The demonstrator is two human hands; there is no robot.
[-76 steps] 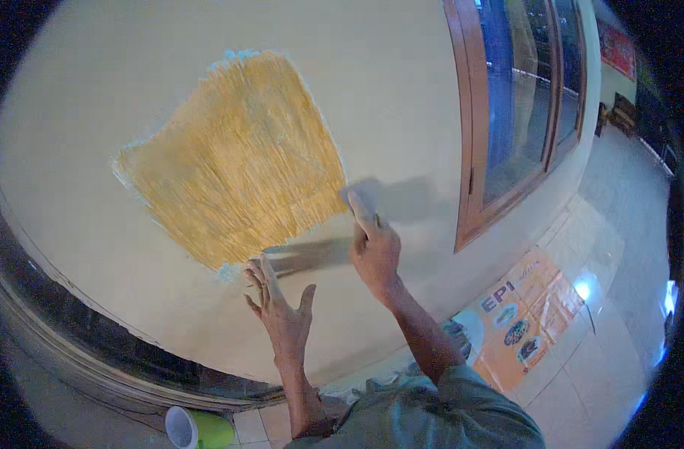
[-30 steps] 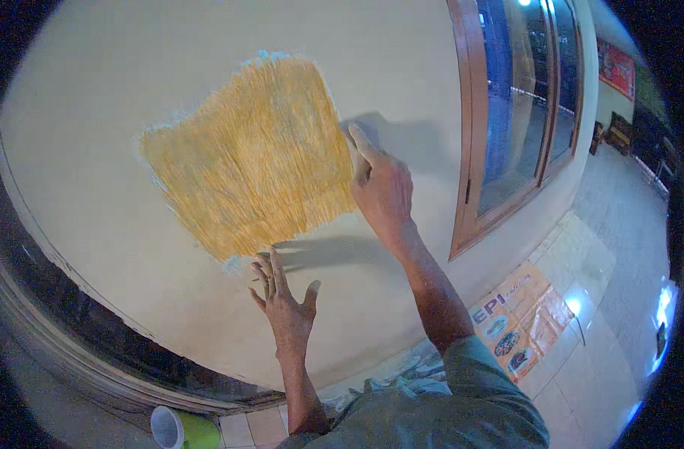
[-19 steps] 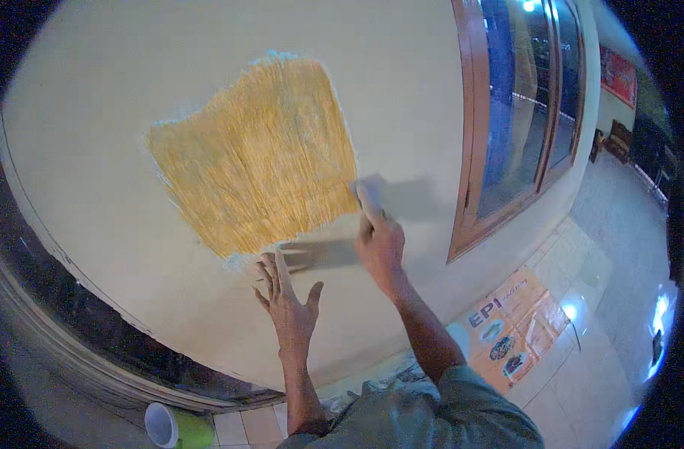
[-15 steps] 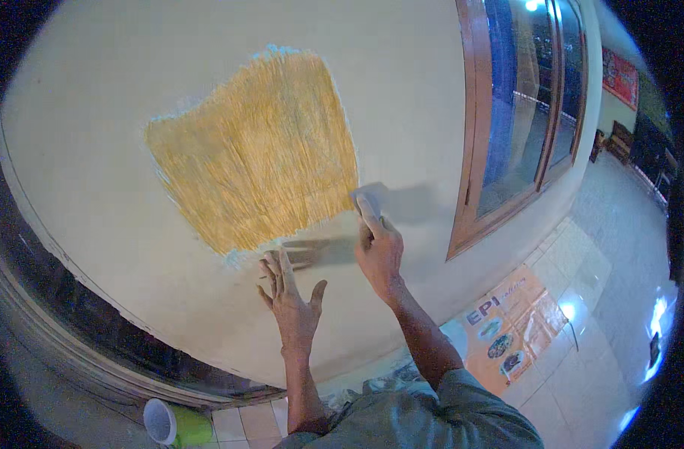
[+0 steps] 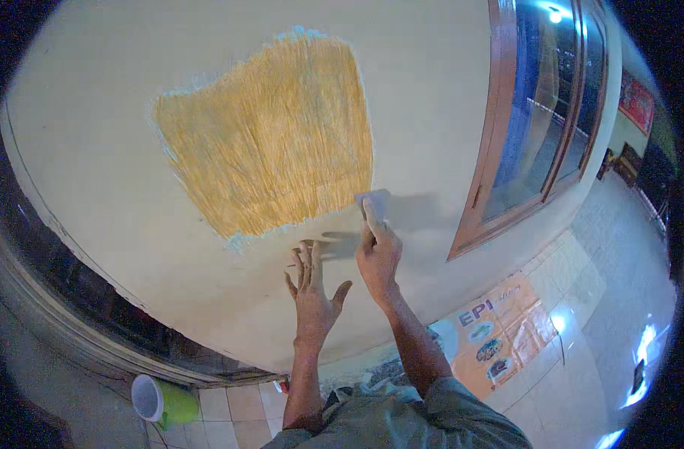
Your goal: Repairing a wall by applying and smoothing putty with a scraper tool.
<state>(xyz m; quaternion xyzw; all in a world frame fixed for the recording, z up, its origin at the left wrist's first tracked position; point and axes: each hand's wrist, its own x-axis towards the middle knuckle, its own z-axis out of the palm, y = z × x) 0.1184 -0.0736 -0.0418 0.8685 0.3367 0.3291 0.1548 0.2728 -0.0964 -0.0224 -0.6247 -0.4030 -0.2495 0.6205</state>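
Note:
On the cream wall (image 5: 424, 90) in front of me is a large ochre patch (image 5: 275, 135) with a streaky, wrinkled surface and ragged pale-blue edges. My right hand (image 5: 379, 247) grips a small flat grey scraper-like plate (image 5: 373, 200), with a finger laid along its face. That plate is at the patch's lower right corner; whether its edge touches the wall I cannot tell. Below the patch's lower edge, my left hand (image 5: 312, 295) is held up to the wall with fingers and thumb spread, holding nothing. Both hands cast shadows to their right.
To the right is a brown-framed window (image 5: 499, 135). An orange printed banner (image 5: 507, 329) lies on the tiled floor (image 5: 551, 389) beneath it. At the lower left stands a green bucket (image 5: 179, 404) with a white rim. A dark recess (image 5: 117, 299) runs along the wall's lower left edge.
The view has shifted, so the patch sits higher and further right. Relative to the wall, my left hand has moved right and slightly down, and the plate has slid a little down and left.

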